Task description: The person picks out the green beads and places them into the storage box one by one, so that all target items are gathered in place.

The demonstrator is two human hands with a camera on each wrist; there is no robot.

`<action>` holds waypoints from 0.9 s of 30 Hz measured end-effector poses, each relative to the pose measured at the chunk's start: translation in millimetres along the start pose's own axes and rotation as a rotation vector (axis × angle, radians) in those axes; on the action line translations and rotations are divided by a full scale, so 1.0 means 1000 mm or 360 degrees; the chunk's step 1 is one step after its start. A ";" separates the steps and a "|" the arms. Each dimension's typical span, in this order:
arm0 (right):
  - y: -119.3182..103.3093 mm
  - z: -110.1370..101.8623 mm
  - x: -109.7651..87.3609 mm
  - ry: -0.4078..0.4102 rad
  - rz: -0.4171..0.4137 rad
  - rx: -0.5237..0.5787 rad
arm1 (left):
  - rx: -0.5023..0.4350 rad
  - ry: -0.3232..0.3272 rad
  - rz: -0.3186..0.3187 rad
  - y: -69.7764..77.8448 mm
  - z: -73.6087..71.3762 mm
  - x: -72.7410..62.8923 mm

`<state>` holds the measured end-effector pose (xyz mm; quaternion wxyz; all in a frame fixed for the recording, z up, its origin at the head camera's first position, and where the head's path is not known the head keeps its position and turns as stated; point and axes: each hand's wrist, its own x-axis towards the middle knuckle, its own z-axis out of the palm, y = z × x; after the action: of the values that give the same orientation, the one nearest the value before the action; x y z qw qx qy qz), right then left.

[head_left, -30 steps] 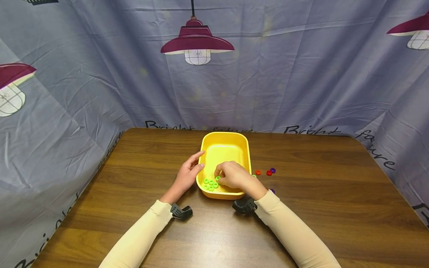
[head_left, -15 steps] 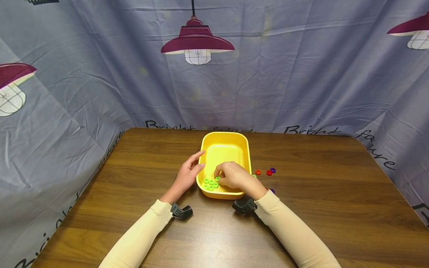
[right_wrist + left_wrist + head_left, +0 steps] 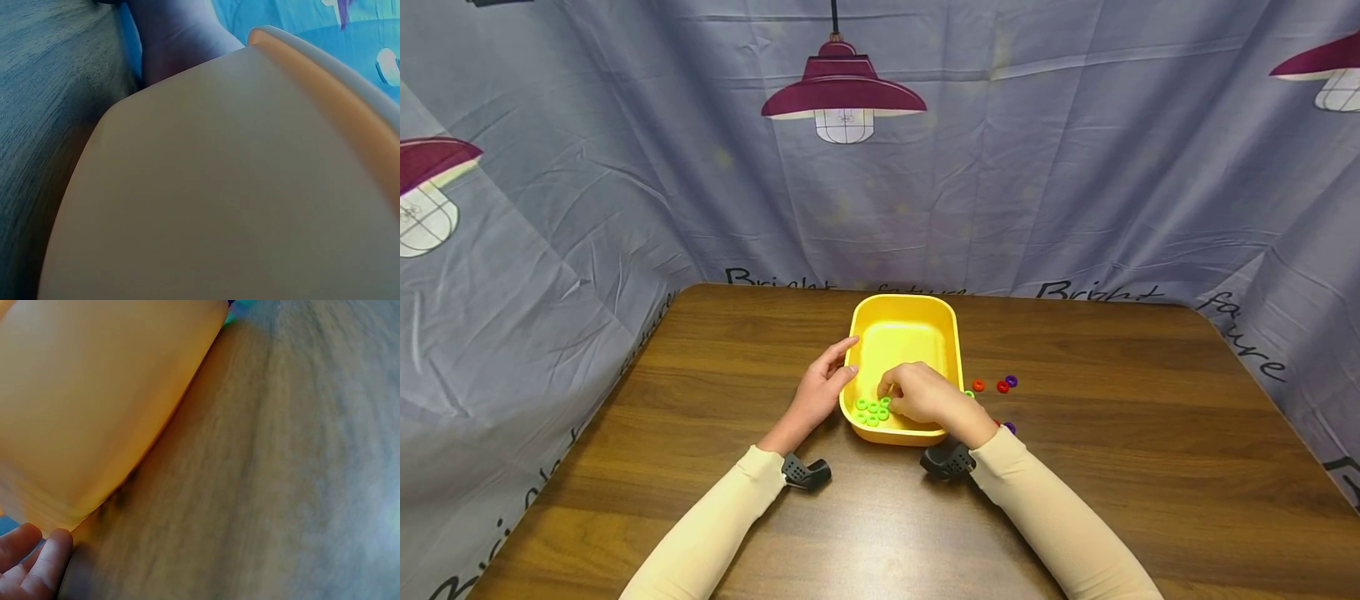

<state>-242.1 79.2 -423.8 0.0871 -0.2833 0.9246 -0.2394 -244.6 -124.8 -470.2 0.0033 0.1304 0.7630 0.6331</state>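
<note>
A yellow tub (image 3: 957,333) stands on the table, with several green ring-shaped beads (image 3: 872,408) grouped in its near left corner. My left hand (image 3: 820,390) rests at the tub's left side, its fingers extended and touching the wall and rim; two fingertips (image 3: 59,540) show against the wall in the left wrist view. Inside the tub, my right hand (image 3: 921,392) has its index finger and thumb bent around one green bead (image 3: 886,402) beside the group. The right wrist view holds mostly the tub's outer wall (image 3: 206,187), which hides the right fingers.
Right of the tub lie an orange bead (image 3: 978,385), a red bead (image 3: 1003,387) and a purple bead (image 3: 1012,381). A green bead (image 3: 969,394) sits by its right wall, and another purple bead (image 3: 1010,428) shows beside the right wrist. A curtain (image 3: 880,217) hangs behind the table.
The right fingers and the bead between them have shifted slightly left, closer to the other green beads. The left hand and the tub have stayed in place.
</note>
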 end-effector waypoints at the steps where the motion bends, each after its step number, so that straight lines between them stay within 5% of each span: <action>1: 0.000 0.000 0.000 0.0000 -0.0006 -0.0002 | -0.0003 -0.0002 0.0004 0.000 0.000 0.000; 27: -0.001 0.000 -0.001 0.0027 -0.0033 0.0001 | -0.0010 -0.0003 0.0002 -0.002 0.000 0.001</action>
<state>-241.3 79.0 -423.2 0.0769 -0.2909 0.9222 -0.2430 -245.6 -125.0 -471.6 0.0040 0.1316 0.7608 0.6355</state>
